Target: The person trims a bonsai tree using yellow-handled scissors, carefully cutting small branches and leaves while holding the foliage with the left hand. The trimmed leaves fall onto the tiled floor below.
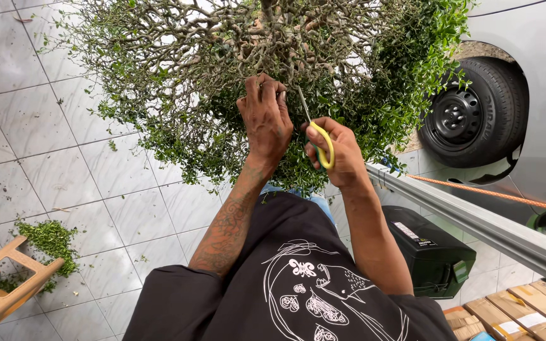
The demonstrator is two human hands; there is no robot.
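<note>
A bushy small-leaved shrub [178, 69] with tangled pale branches fills the upper middle of the head view. My left hand [265, 120] reaches into the foliage and pinches a twig between its fingertips. Just to the right, my right hand [339, 155] grips yellow-handled scissors [316, 129], whose thin blades point up and left toward the twig beside my left hand's fingers. The blade tips lie partly among the leaves.
Pale floor tiles [45, 158] lie on the left, with a heap of green clippings [52, 243] and a tan plastic stool [1, 284]. On the right are a car wheel [469, 117], a grey metal rail [475, 221], a black box [434, 252] and cardboard boxes [519, 309].
</note>
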